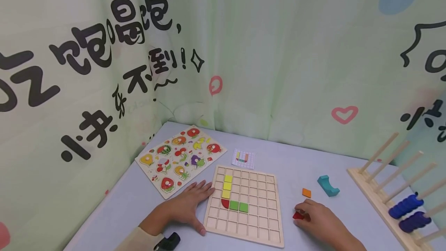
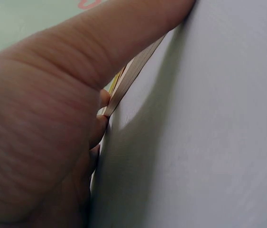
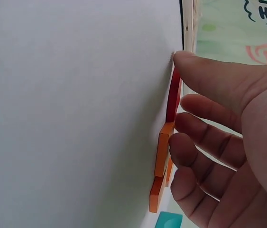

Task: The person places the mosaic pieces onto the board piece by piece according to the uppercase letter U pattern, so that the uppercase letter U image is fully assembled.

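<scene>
A wooden grid board (image 1: 258, 220) lies on the table, holding a column of yellow tiles (image 1: 227, 186), a rounded red tile (image 1: 225, 203) and two green tiles (image 1: 238, 206). My left hand (image 1: 188, 202) rests at the board's left edge, fingers spread and thumb near the lower corner. Right of the board, my right hand (image 1: 318, 220) pinches another red tile (image 1: 297, 215) at the tabletop between thumb and fingers. In the right wrist view, orange tiles (image 3: 161, 149) lie beside this red tile (image 3: 173, 95), under the curled fingers. Part of the held tile is hidden.
A small pattern card (image 1: 243, 159) lies behind the board. A fruit puzzle board (image 1: 167, 162) is at the back left. One orange tile (image 1: 306, 193) and a teal arch block (image 1: 328, 186) lie beyond my right hand. A wooden peg rack (image 1: 373, 189) with blue beads stands right.
</scene>
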Action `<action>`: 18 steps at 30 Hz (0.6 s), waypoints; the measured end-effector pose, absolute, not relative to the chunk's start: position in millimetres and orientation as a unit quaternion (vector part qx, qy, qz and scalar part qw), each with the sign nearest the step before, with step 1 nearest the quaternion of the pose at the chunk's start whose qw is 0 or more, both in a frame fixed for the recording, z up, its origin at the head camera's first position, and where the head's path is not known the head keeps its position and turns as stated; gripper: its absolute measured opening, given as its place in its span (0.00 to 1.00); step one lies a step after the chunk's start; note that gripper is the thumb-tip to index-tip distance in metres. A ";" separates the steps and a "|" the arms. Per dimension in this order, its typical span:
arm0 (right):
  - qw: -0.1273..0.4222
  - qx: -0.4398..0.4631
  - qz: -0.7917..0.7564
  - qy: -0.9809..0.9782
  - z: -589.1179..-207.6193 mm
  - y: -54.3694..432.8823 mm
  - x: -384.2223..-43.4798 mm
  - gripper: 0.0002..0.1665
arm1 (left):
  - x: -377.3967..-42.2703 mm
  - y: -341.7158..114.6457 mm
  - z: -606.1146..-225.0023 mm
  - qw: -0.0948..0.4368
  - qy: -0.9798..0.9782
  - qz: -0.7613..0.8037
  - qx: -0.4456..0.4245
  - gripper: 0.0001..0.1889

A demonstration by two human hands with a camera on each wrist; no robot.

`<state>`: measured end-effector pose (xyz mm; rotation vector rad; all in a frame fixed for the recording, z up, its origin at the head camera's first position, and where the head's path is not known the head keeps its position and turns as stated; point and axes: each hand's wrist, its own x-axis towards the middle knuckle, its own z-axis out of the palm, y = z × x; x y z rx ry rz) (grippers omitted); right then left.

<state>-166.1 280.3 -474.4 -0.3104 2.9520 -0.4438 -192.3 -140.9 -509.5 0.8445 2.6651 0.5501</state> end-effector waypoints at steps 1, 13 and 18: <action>0.075 -0.101 -0.146 0.981 -474.5 280.4 -166.4 0.18 | -192.3 -140.9 -509.2 0.146 0.925 0.192 0.293 0.66; 0.087 -0.110 -0.158 0.977 -473.3 275.6 -167.1 0.13 | -192.0 -139.6 -506.4 0.145 0.927 0.188 0.291 0.65; 0.088 -0.117 -0.157 0.977 -474.1 273.9 -167.9 0.13 | -192.6 -139.6 -506.6 0.145 0.928 0.183 0.291 0.65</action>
